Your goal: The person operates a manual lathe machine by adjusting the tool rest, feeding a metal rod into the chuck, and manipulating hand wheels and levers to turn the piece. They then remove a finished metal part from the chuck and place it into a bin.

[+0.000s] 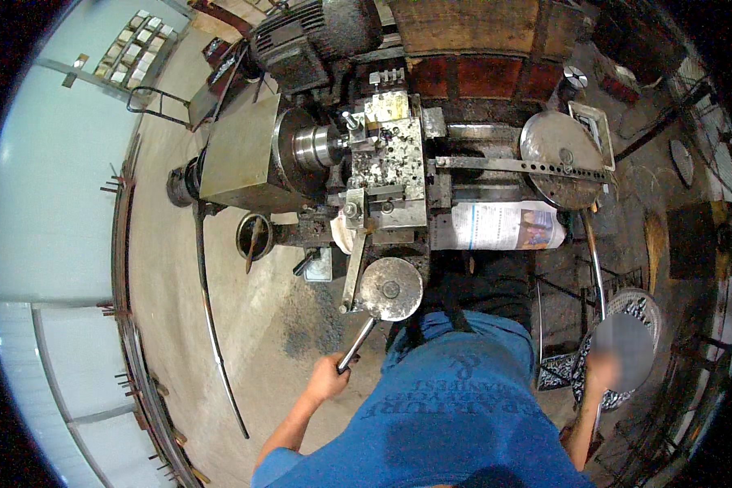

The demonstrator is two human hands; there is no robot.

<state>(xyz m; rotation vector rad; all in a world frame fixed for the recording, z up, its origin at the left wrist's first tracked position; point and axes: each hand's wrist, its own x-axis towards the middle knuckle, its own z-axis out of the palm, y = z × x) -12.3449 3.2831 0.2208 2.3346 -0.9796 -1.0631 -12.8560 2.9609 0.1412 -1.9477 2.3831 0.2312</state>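
Observation:
A small metal lathe stands before me. My left hand (329,379) is closed round the dark grip of a short lever (356,345), which juts from a round metal disc (390,289) at the front of the lathe's slide (387,167). Out to the right, my right hand (601,372) is on a long metal lever (598,264) that runs down from a larger disc (563,156). A grey blur covers part of that hand, but the rod shows above and below it. A shiny cylindrical chuck (315,147) faces the tool post (355,122).
A perforated metal bar (520,165) links slide and large disc. Printed paper (496,225) lies under it. A basket of small metal parts (581,370) is by my right hand. At left are a round pot (254,236) and a long rod (211,325). A motor (317,37) sits behind.

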